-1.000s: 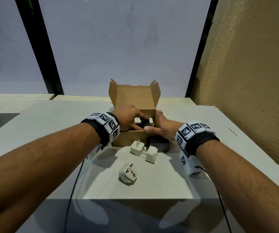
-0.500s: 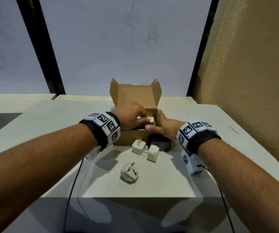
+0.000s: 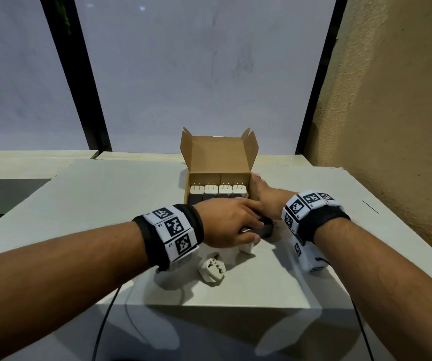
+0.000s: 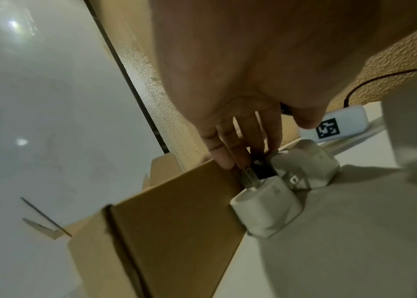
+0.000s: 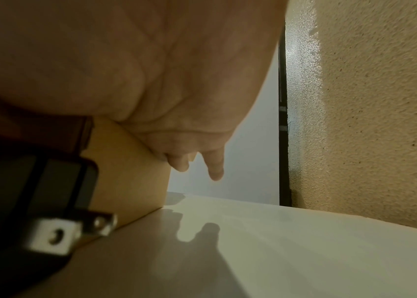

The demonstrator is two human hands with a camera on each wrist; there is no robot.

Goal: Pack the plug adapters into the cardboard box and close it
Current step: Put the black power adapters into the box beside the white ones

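Note:
The cardboard box [image 3: 248, 188] stands open on the table, lid upright, with a row of white adapters [image 3: 218, 189] and black ones in front of them inside. My left hand [image 3: 258, 230] reaches over the loose adapters in front of the box. Its straight fingers [image 4: 243, 145] touch a black adapter [image 3: 267, 226] [image 4: 262, 170], the thumb held apart. Two white adapters [image 4: 266, 209] lie beside it. A round white adapter [image 3: 211, 269] lies nearer to me. My right hand [image 3: 258, 183] [image 5: 202, 165] rests flat against the box's right wall [image 5: 131, 171].
The white table [image 3: 105, 204] ends in a front edge just below the round adapter. A textured tan wall [image 3: 392, 100] rises close on the right, a pale wall with black posts behind. Thin black cables hang off the front.
My left hand has come out of the box and moved down to the loose adapters in front of it. The right hand has stayed against the box's right side.

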